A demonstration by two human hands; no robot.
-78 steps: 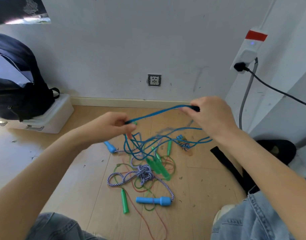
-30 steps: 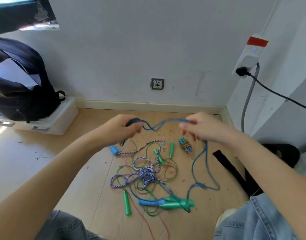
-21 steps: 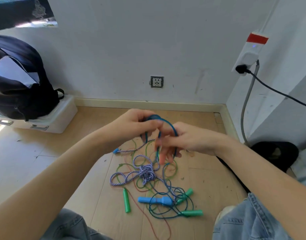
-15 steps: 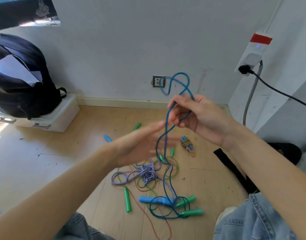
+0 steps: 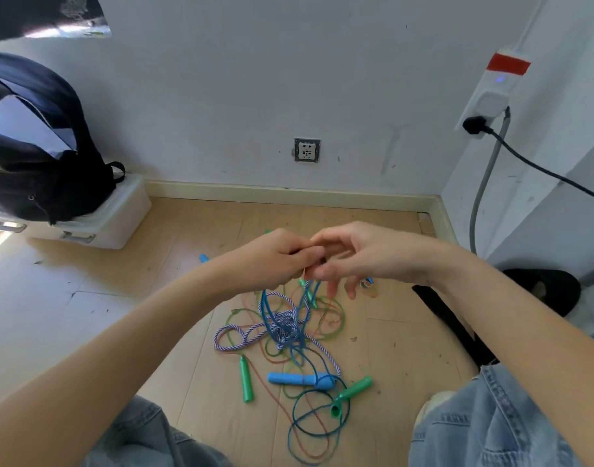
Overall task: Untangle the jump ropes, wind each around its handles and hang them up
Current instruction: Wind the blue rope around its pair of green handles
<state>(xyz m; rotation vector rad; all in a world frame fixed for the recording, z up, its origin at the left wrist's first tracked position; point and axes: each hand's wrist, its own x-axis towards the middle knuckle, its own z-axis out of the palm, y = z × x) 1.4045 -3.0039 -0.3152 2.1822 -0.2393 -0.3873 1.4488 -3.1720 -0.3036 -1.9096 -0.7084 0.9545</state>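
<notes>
Both hands meet above the floor, fingertips touching. Left hand [image 5: 275,257] is curled tight, gripping the blue rope [image 5: 266,308] at the top; strands hang from under it down to the pile. Right hand [image 5: 352,254] pinches the same bundle with thumb and forefinger right against the left hand, other fingers hanging loosely curled and pointing down. What exactly sits between the fingers is hidden.

Blue rope drops from the hands in a couple of loops and runs into the tangle on the wooden floor [image 5: 86,298]. The tangle's middle is a knotted blue-and-white twisted rope [image 5: 285,323], with one loop spread out to the left. Thin green and red cords circle around it. A light blue handle [image 5: 297,379] lies flat just below the knot. One green handle [image 5: 246,379] lies to its left, roughly upright in view. Another green handle [image 5: 351,396] lies tilted to the right, inside dark teal loops of cord. Another light blue handle end [image 5: 204,257] peeks out behind the left forearm. More small green handles sit partly hidden under the right hand.

Person's knees in jeans at the bottom edge, either side of the pile. Dark backpack [image 5: 36,146] sits on a white box [image 5: 113,217] at left by the wall. Wall socket [image 5: 307,150] at centre wall. Power strip [image 5: 490,92] on the right wall with a black plug and cable.
</notes>
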